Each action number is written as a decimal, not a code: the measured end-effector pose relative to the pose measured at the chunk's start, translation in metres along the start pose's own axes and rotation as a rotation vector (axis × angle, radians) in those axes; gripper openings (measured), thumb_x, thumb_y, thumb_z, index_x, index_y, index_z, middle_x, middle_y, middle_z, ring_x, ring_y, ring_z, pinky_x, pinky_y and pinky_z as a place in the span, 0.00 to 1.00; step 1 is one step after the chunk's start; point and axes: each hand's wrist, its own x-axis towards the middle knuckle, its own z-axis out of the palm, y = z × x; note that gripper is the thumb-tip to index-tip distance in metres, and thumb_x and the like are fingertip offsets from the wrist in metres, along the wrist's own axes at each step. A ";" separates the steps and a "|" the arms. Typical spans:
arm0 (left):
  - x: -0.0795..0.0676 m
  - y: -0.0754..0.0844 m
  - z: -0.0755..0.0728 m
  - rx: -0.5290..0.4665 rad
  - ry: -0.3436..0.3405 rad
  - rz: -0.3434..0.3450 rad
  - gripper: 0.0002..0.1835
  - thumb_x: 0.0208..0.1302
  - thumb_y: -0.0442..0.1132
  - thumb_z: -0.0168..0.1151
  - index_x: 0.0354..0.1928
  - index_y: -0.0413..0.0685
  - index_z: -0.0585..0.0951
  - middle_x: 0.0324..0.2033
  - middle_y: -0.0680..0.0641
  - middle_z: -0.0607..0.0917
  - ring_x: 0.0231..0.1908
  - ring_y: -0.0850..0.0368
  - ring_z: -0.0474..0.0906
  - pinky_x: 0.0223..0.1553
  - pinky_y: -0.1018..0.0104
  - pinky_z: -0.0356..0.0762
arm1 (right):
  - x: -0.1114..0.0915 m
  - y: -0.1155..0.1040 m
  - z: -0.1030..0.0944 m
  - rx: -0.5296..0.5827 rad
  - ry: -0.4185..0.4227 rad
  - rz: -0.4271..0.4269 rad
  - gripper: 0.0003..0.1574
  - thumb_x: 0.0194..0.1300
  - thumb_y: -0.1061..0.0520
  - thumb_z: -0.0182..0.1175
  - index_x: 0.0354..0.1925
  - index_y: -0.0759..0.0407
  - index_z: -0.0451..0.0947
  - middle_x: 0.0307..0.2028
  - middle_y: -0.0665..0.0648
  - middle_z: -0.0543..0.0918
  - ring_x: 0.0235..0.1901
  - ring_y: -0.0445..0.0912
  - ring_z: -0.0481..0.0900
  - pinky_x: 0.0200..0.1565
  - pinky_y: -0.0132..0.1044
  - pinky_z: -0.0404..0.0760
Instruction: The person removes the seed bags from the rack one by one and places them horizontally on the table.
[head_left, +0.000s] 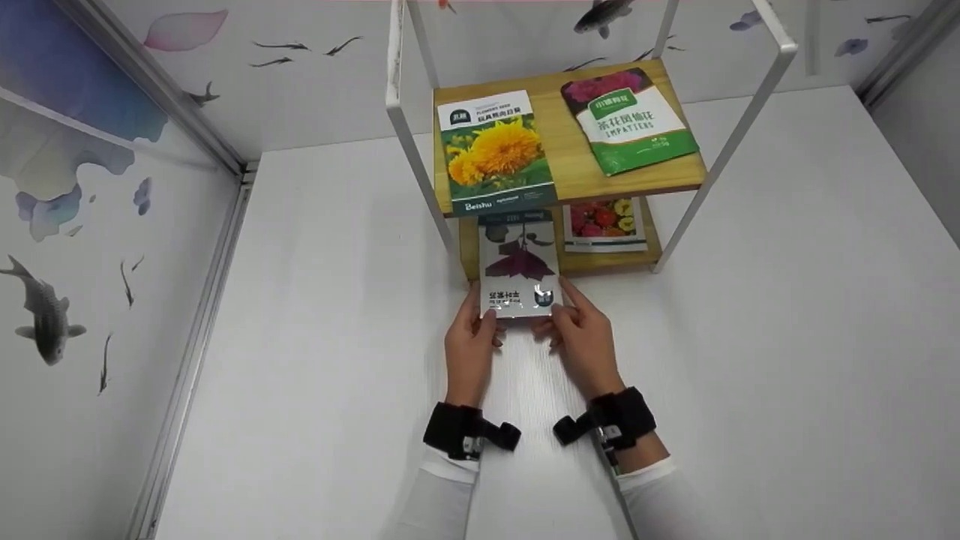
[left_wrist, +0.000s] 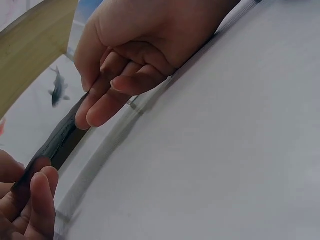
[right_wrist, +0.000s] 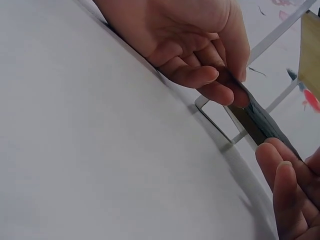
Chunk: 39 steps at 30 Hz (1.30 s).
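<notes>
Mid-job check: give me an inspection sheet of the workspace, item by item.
Surface: white tabletop under a two-tier rack.
Job's things: purple-leaf packet held, its far end over the lower board, contact unclear; yellow-flower packet and Impatiens packet on the upper board; mixed-flower packet on the lower, partly hidden.
Clutter: nothing seen.
Grips: left grip and right grip pinch the purple-leaf packet at its near end, one each side.
Cables: nothing certain; a thin dark line by the right sleeve is unclear.
Surroundings: white walls with painted fish.
</notes>
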 end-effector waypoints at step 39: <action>-0.033 0.007 -0.006 0.070 -0.012 -0.042 0.27 0.61 0.30 0.46 0.64 0.47 0.62 0.52 0.46 0.74 0.25 0.41 0.74 0.22 0.60 0.74 | -0.047 -0.001 -0.008 -0.058 0.004 -0.019 0.30 0.63 0.50 0.55 0.63 0.42 0.61 0.26 0.59 0.81 0.23 0.53 0.79 0.21 0.40 0.77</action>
